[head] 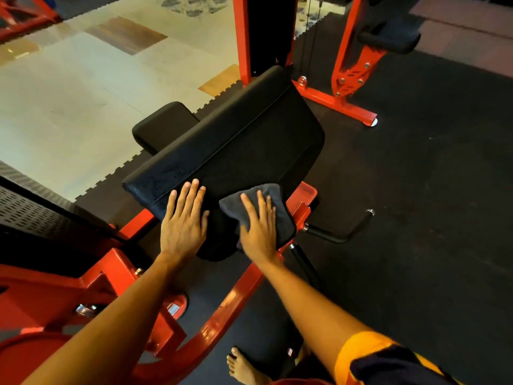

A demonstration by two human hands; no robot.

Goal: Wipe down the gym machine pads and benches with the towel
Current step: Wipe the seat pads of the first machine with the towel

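Can't see much of what's under the big black pad (236, 140): its support is hidden behind the pad and both arms, and only bits of the red frame (222, 315) poke out below. The towel (274, 209) is a dark grey cloth sitting at the near right corner of the pad, partly draped over the edge, and a good chunk of it is covered by the right hand (259, 226). That hand is spread flat, fingers apart, pressing the towel down rather than gripping it. The left hand (184, 220) is just beside it at about 9 o'clock, also open and flat, palm on the bare pad, holding nothing.

A smaller black pad (161, 123) peeks out behind the big one at roughly 10 o'clock, mostly blocked by it. At 3 o'clock from the towel a black handle (341, 232) sticks out sideways. Another red machine (352, 79) stands at 1 o'clock, top cut off. A bare foot (244, 368) shows at the bottom edge, cropped. Dark rubber floor mat (430, 204) all around.
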